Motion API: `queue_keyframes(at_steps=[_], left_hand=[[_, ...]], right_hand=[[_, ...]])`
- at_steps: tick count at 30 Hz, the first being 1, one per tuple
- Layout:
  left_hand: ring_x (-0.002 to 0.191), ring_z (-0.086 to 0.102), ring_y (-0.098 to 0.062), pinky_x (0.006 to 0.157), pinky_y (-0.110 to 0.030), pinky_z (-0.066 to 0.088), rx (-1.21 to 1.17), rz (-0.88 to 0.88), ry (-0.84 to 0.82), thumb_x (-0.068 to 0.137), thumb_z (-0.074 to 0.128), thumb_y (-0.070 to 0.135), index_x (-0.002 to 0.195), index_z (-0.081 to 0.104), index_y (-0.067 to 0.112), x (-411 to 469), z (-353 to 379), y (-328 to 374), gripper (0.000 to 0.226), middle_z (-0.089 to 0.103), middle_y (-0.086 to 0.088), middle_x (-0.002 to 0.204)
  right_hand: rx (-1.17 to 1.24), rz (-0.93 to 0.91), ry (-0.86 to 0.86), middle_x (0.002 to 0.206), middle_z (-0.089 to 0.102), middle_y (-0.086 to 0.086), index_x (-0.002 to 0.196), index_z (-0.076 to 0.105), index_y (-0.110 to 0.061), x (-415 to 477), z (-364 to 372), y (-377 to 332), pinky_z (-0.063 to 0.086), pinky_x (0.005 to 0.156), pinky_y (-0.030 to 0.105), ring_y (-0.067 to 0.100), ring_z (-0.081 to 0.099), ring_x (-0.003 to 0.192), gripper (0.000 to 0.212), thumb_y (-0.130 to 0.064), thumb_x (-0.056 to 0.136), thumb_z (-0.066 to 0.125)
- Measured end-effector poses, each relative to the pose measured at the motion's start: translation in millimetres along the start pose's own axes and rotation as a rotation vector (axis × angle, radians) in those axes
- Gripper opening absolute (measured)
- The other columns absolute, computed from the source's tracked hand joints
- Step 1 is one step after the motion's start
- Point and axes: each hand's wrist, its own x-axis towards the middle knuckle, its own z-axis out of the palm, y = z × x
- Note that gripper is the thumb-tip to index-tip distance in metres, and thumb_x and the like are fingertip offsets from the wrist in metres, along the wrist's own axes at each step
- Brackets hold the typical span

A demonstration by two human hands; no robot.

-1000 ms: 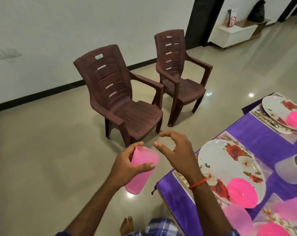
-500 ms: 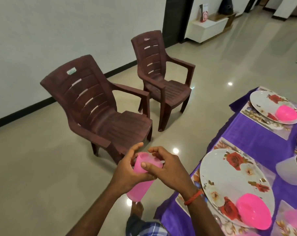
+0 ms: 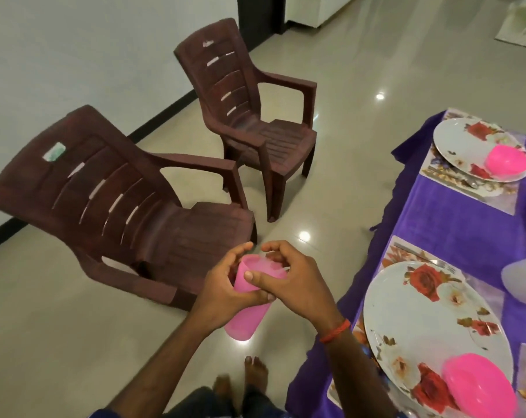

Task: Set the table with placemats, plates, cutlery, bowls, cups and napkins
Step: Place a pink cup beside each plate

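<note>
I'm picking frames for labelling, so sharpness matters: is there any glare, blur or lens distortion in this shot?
Head view: small bright glare spots sit on the glossy floor. Head view: the near chair looks bowed and stretched by the wide-angle lens, and slightly smeared. Head view: the pink cup, left hand and right hand are fairly sharp and evenly lit.

Far chair (image 3: 255, 131) sits behind near chair (image 3: 129, 212), both left of the table (image 3: 451, 224) (plates (image 3: 421, 321) on it hold bowls (image 3: 478, 387)).
</note>
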Motion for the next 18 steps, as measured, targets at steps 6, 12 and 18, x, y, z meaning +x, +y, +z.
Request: queue_keyframes(at_steps=[6,12,18], left_hand=[[0.105,0.071,-0.020,0.081,-0.040,0.064,0.025,-0.036,-0.113,0.055,0.092,0.053,0.130,0.060,0.033,39,-8,6,0.084,0.071,0.010,0.117],[0.105,0.071,-0.021,0.083,-0.044,0.063,0.088,0.040,-0.266,0.058,0.099,0.041,0.129,0.064,0.029,88,-24,21,0.080,0.073,0.005,0.117],[0.102,0.072,-0.016,0.076,-0.028,0.061,0.077,0.156,-0.389,0.063,0.098,0.025,0.127,0.064,0.029,126,-14,48,0.073,0.073,0.010,0.112]], right_hand=[[0.012,0.045,0.116,0.106,0.060,-0.025,0.122,0.058,-0.038,24,-3,0,0.055,0.076,0.015,-0.002,0.060,0.099,0.063,-0.061,0.069,0.082],[0.032,0.063,0.260,0.106,0.064,-0.020,0.121,0.060,-0.035,39,-13,-11,0.055,0.076,0.013,0.000,0.062,0.099,0.065,-0.057,0.066,0.087],[-0.004,0.038,0.444,0.106,0.066,-0.015,0.114,0.060,-0.036,54,-35,-19,0.058,0.077,0.019,0.003,0.064,0.098,0.065,-0.062,0.061,0.087]])
